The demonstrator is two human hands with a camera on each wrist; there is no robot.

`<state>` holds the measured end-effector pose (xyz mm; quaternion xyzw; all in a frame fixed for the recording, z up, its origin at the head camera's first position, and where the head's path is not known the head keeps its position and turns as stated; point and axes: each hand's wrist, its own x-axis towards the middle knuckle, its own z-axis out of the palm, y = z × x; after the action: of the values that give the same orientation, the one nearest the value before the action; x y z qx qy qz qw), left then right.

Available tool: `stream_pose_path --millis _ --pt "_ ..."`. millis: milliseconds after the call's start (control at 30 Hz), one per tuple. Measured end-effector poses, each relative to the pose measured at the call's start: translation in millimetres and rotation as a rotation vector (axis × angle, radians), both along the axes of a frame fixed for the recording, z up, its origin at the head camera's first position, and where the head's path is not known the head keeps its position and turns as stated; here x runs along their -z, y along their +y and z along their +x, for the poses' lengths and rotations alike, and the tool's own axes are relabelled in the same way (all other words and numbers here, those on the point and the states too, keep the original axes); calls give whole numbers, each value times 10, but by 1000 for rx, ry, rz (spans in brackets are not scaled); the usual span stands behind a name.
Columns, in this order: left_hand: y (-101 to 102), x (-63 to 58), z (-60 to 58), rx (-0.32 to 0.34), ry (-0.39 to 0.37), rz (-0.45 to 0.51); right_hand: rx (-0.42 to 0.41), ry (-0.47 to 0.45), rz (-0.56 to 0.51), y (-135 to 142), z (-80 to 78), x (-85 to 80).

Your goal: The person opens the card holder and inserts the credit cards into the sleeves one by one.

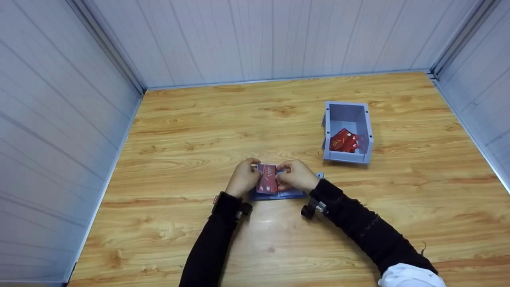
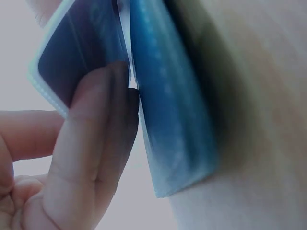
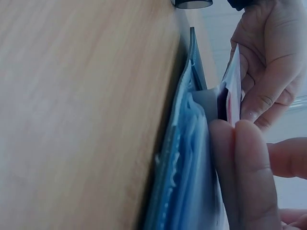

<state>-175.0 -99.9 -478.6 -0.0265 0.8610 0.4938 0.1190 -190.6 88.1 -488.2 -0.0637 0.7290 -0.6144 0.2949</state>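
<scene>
A red VIP card (image 1: 267, 180) sits in a raised clear sleeve (image 2: 47, 88) of a blue card holder (image 1: 285, 195), which lies spread on the table. My left hand (image 1: 244, 177) pinches the sleeve at the left, thumb over the front and fingers behind, as the left wrist view shows. At the card's right edge my right hand (image 1: 297, 175) pinches with thumb and fingertips (image 3: 249, 143). The right wrist view shows the card edge parting the sleeve, beside the holder's stacked clear pages (image 3: 194, 158).
A grey bin (image 1: 348, 158) stands at the back right with several red cards (image 1: 343, 140) inside. A small round light-blue piece (image 1: 320, 175) shows by my right wrist. Pale panel walls (image 1: 259, 40) border the wooden table (image 1: 199, 139) at the back and sides.
</scene>
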Motion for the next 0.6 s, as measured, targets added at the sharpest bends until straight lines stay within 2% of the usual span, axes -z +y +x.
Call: stream_pose_path --millis 200,467,600 --pt "7 1 4 -4 1 6 -17 19 18 1 -7 5" --pt "-34 44 1 31 19 -62 -43 59 40 30 -7 21" --pt "-34 34 23 44 58 -114 -64 105 73 70 0 12"
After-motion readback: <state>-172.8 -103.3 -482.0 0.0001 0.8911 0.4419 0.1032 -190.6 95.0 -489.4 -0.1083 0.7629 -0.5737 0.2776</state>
